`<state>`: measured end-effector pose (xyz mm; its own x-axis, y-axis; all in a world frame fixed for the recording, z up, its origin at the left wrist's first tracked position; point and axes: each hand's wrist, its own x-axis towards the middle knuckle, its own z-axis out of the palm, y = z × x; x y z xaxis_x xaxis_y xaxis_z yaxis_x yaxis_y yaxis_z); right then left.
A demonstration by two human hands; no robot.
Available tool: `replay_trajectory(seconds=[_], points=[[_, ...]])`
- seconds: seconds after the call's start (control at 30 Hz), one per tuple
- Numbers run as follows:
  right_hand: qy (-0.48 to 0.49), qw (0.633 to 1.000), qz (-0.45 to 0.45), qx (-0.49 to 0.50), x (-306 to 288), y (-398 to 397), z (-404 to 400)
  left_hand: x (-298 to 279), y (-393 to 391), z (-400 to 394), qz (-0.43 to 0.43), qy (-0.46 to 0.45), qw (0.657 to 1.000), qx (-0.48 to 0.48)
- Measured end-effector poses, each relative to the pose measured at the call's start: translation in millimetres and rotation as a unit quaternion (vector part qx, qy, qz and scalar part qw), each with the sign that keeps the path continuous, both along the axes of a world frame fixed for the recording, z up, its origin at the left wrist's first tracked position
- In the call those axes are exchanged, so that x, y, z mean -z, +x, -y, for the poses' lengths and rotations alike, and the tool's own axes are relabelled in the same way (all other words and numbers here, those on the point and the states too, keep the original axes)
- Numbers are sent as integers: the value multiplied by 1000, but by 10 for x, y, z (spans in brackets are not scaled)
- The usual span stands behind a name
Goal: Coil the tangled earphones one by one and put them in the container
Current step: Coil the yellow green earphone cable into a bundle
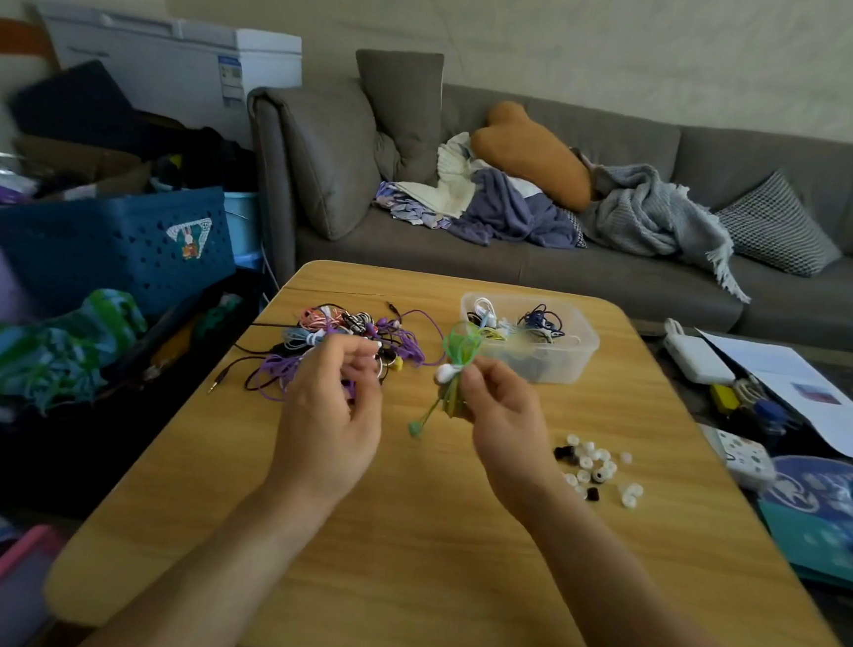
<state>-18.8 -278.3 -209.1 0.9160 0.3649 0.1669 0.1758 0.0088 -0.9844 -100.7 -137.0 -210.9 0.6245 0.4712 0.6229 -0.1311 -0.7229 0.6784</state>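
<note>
On your table (445, 557), the earphone tangle (346, 337) lies left of the container (565, 366); loose ear tips (600, 470) sit right, nearer you; the sofa (676, 273) stands behind.

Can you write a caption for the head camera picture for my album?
Right hand holds coiled green earphones near the container, tangled pile waiting.

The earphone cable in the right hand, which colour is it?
Green, with a white earbud; the head view shows the earphone cable in the right hand.
</note>
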Motion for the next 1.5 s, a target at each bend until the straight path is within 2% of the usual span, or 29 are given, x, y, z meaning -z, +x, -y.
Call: replay_trajectory(seconds=[0.07,0.1,0.17,0.23,0.27,0.3,0.37,0.43,0.5,0.57,0.63,0.77,0.87,1.0,1.07,1.1,1.17,1.27,1.3,1.37,1.43,1.5], points=[[150,979,-135,-37,-109,-76,46,-20,-13,142,-38,-110,991,65],[206,959,-186,-57,-153,-133,82,-39,-24,226,-64,-190,973,113],[266,923,-260,-97,-221,-238,162,-87,-42,400,-128,-370,892,226],[271,903,-315,-106,-213,-303,224,-67,-57,533,-175,-479,805,303],[276,899,-329,-88,-181,-308,238,-45,-70,582,-185,-499,783,322],[292,892,-339,-63,-133,-296,242,-24,-81,622,-191,-500,779,328],[342,868,-361,-13,-59,-253,220,24,-87,685,-209,-485,788,317],[347,868,-353,29,-4,-212,184,59,-71,708,-232,-488,787,297],[292,903,-310,56,20,-231,173,79,-47,715,-233,-498,792,265],[171,959,-205,92,19,-285,173,91,-41,707,-224,-488,810,234],[101,980,-132,107,36,-319,157,119,-26,695,-217,-466,832,208],[85,979,-150,107,130,-278,124,136,8,636,-212,-432,851,211],[128,962,-223,87,208,-263,124,116,4,576,-219,-360,882,210],[142,954,-257,67,179,-234,180,53,65,505,-217,-364,893,150],[104,959,-260,54,154,-220,238,-5,89,459,-183,-421,877,142],[54,968,-243,38,133,-227,273,-30,91,437,-163,-459,860,150],[-96,983,-157,6,91,-239,350,-66,78,398,-128,-523,822,184],[-262,965,12,21,77,-212,406,-92,61,348,-111,-566,783,233],[-278,958,56,42,79,-203,418,-91,62,334,-112,-568,779,242],[-235,964,109,59,57,-198,432,-80,57,323,-113,-559,784,245],[-176,976,124,15,17,-205,447,-55,56,337,-118,-543,795,243],[-162,978,128,-35,2,-220,459,-30,57,356,-118,-527,805,246]])
